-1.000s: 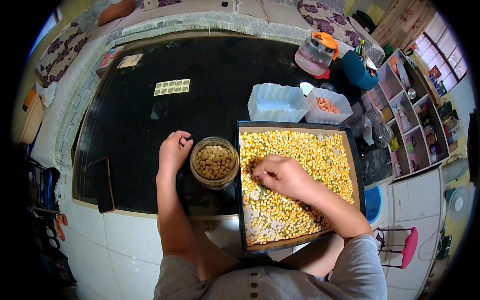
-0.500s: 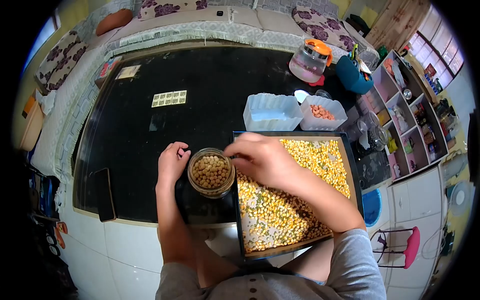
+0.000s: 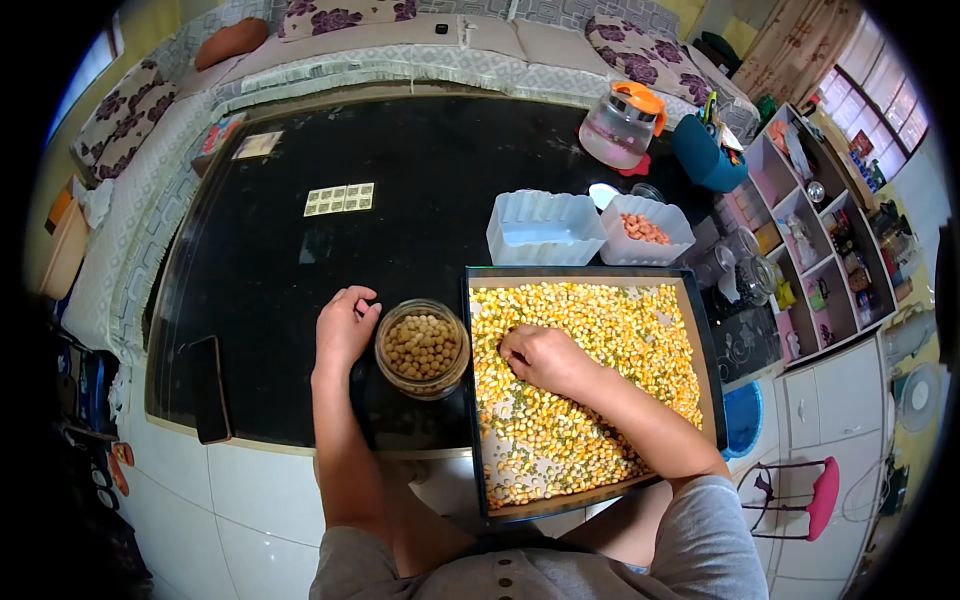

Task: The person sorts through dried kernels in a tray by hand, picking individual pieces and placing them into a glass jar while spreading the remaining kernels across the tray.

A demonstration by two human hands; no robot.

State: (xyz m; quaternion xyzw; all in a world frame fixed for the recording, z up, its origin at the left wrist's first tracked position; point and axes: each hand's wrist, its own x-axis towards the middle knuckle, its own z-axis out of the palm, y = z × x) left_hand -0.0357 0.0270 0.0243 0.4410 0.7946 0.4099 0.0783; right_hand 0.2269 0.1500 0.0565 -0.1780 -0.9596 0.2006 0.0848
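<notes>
My right hand (image 3: 543,357) reaches down into the shallow tray (image 3: 590,272), its fingers pinched together among yellow corn kernels (image 3: 640,345) and small green beans. Whatever lies between those fingertips is hidden. Just left of the tray stands an open glass jar (image 3: 423,390), filled near the rim with round tan chickpeas (image 3: 422,345). My left hand (image 3: 345,318) rests on the black table beside the jar, apart from it. Its fingers are loosely bent, the thumb stands away from them, and it holds nothing.
Behind the tray are a clear plastic container (image 3: 545,230) and another container (image 3: 660,250) with pinkish nuts (image 3: 645,229). Farther back stands a pitcher (image 3: 615,130) with an orange lid. A phone (image 3: 208,390) lies on the left, and a printed card (image 3: 339,198) lies toward the back.
My right hand has moved from the jar's rim rightward and down into the tray's kernels. My left hand and the jar stay in place.
</notes>
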